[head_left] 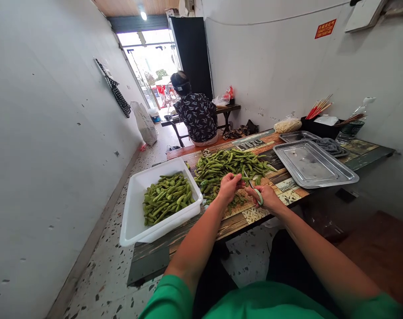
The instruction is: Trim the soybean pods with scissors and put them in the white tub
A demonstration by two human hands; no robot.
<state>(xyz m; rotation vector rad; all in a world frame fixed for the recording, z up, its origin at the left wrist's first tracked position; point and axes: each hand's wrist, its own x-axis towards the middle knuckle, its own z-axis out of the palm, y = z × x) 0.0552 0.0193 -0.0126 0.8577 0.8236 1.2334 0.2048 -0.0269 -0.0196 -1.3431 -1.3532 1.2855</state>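
While the right hand (268,198) curls round the pale-green handles of the scissors (260,197), the left hand (230,188) is drawn nearly closed, pinching a green pod (245,179) between thumb and fingertips. The blades point up beside that pod (too small to tell whether they touch it). Both hands are above the near edge of a large heap of pods (232,163), which is spread over the patchwork-patterned table (151,259). To the left of the heap, a white tub (128,208) sits tilted at the table's end, with more pods (168,197) inside. Right of the hands lies a metal tray (316,163), its near part bare. Beyond the table, another person (196,116) sits with their back turned, in a dark patterned shirt.
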